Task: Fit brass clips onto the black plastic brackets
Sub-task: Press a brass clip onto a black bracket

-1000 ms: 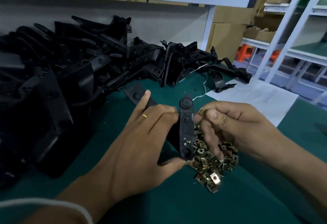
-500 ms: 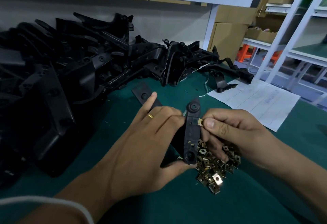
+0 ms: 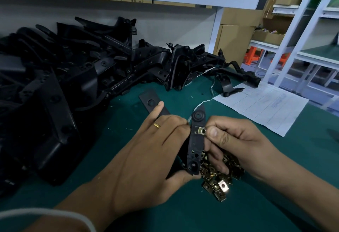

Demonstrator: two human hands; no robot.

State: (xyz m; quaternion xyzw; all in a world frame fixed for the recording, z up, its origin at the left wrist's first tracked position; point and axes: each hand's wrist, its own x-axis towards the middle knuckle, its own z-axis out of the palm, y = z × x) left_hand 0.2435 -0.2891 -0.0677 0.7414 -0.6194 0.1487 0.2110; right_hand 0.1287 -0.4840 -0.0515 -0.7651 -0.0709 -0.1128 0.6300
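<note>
My left hand (image 3: 146, 151) grips 1 black bracket (image 3: 195, 140) upright: narrow strip w/ a round boss at each end. My right hand (image 3: 233, 140) pinches 1 brass clip (image 3: 202, 131) against its upper part; square, center hole. Loose clips pile (image 3: 220, 175) lies under my right hand, too many to count. Big bracket heap (image 3: 73, 77) fills the bench (image 3: 165, 213) left-back corner. 1 paper sheet (image 3: 264, 107) at right edge.
</note>
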